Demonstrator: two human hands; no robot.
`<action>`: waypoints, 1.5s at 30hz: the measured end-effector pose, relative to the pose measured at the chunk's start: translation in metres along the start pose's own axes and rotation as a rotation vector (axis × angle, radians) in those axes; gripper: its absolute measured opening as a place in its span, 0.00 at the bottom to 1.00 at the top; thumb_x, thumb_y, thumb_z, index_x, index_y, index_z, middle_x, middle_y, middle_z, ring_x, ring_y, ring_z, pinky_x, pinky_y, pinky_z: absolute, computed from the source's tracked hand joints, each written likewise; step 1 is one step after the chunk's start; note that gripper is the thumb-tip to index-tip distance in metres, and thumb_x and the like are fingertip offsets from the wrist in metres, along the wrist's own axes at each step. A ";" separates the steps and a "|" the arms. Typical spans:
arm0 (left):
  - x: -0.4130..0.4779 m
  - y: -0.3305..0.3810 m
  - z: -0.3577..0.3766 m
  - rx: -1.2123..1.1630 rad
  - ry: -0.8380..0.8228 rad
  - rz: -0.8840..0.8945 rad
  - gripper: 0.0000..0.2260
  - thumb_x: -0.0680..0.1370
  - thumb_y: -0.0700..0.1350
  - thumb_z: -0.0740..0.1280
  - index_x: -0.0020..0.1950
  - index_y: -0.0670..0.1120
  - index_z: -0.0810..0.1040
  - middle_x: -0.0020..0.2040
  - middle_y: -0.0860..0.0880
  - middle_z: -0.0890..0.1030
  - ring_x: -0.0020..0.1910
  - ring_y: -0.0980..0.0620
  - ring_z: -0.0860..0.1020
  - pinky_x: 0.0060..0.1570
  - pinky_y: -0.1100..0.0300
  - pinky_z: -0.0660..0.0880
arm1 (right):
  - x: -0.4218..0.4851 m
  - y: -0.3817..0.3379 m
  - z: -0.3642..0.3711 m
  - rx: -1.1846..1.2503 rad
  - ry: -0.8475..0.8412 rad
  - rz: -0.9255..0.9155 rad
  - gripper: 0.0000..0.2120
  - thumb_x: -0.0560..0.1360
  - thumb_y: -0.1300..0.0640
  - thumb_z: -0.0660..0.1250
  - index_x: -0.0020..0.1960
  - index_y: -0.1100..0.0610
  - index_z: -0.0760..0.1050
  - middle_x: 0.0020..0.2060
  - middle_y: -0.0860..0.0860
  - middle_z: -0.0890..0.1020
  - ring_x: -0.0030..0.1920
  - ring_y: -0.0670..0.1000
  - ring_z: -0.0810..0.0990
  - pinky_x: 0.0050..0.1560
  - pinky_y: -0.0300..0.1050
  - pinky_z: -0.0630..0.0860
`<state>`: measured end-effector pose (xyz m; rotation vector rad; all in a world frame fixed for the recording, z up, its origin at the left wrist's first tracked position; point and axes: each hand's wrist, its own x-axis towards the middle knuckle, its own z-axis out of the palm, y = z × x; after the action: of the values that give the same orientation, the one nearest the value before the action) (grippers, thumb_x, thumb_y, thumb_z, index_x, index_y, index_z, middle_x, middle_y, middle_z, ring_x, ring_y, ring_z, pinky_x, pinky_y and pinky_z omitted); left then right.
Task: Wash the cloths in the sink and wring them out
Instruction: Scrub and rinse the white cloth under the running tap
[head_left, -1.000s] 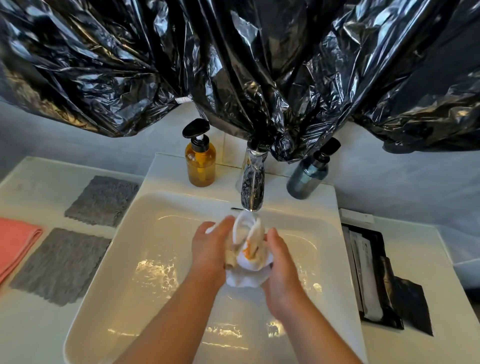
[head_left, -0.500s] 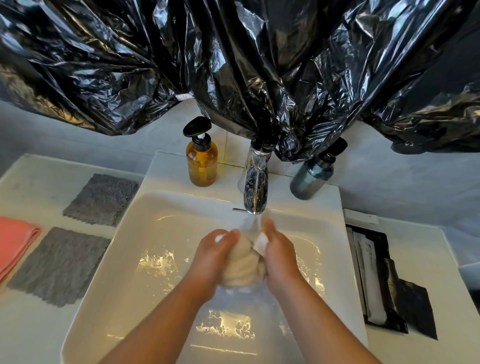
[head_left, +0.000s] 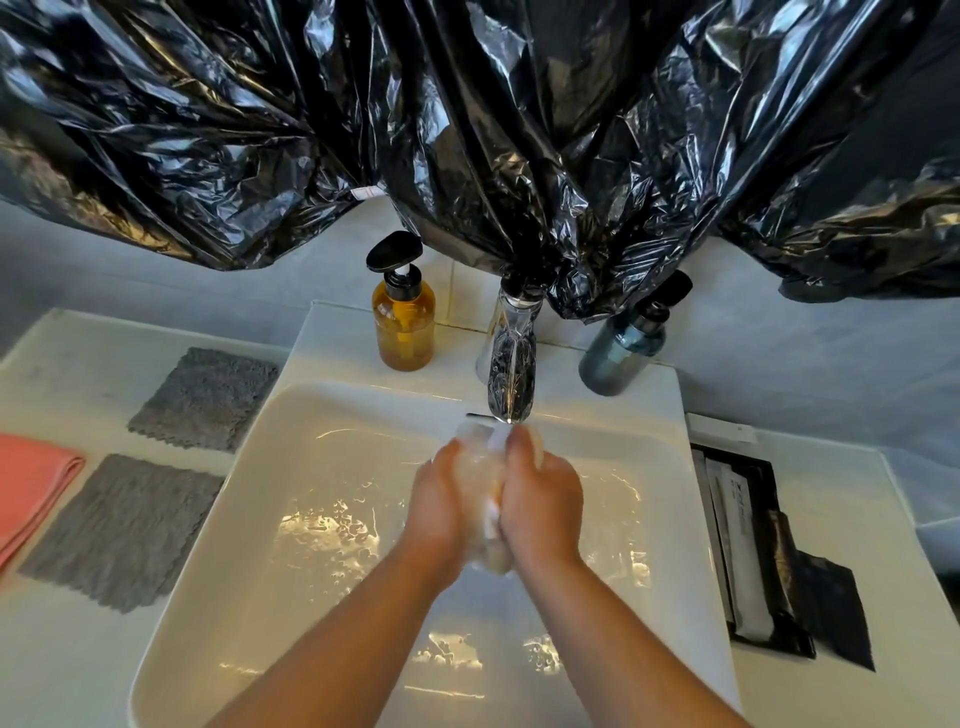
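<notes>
**Cloth squeezed between two hands under the tap**

While water sits in the sink (head_left: 291, 467), both hands press one pale cloth (head_left: 485, 483) between them, right under the tap (head_left: 511, 374). The left hand (head_left: 441, 512) is curled on the left side of the cloth. The right hand (head_left: 543, 506) is curled on the right side. Both are closed tight on it, with no gap to see. The cloth is bunched into a long lump. Its long way runs from the tap end back toward the person. A bit pokes out at the top by the tap, and a bit pokes out at the bottom by the wrists.

This matters for the next move. I think the cloth is being rubbed or about to be wrung. To wring it, the hands need to twist opposite ways around that long line. Both hands are just as near, since the cloth lies in the middle of them.

More work looks left to do. Two grey cloths (head_left: 124, 530) and a pink cloth (head_left: 31, 488) lie flat on the counter (head_left: 62, 665), well to the left of the sink. The left hand is the nearer one to them. They look dry, but I cannot be sure.
</notes>
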<state>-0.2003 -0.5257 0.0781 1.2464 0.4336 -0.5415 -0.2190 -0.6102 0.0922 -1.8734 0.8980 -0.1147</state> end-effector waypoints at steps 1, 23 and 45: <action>-0.001 0.000 -0.001 0.046 -0.022 -0.004 0.14 0.79 0.52 0.64 0.47 0.42 0.81 0.39 0.42 0.81 0.37 0.45 0.80 0.41 0.50 0.75 | 0.008 -0.003 -0.001 0.035 -0.022 0.060 0.26 0.80 0.38 0.59 0.33 0.57 0.76 0.31 0.54 0.80 0.34 0.56 0.79 0.36 0.48 0.72; -0.006 0.006 -0.009 0.035 -0.146 -0.057 0.12 0.75 0.49 0.64 0.43 0.40 0.78 0.38 0.40 0.77 0.33 0.45 0.76 0.34 0.58 0.72 | 0.001 -0.004 -0.006 0.078 -0.007 0.046 0.24 0.81 0.46 0.59 0.30 0.56 0.75 0.27 0.52 0.79 0.32 0.55 0.78 0.37 0.50 0.73; 0.005 0.038 -0.054 0.498 0.007 0.153 0.28 0.66 0.68 0.63 0.44 0.43 0.81 0.42 0.41 0.84 0.42 0.44 0.80 0.51 0.44 0.77 | 0.034 -0.005 -0.017 0.157 -0.260 0.176 0.20 0.75 0.40 0.62 0.37 0.55 0.80 0.36 0.53 0.83 0.42 0.57 0.80 0.48 0.51 0.76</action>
<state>-0.1748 -0.4663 0.0897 1.7436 0.2090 -0.5310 -0.1995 -0.6429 0.0945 -1.6129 0.8428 0.1590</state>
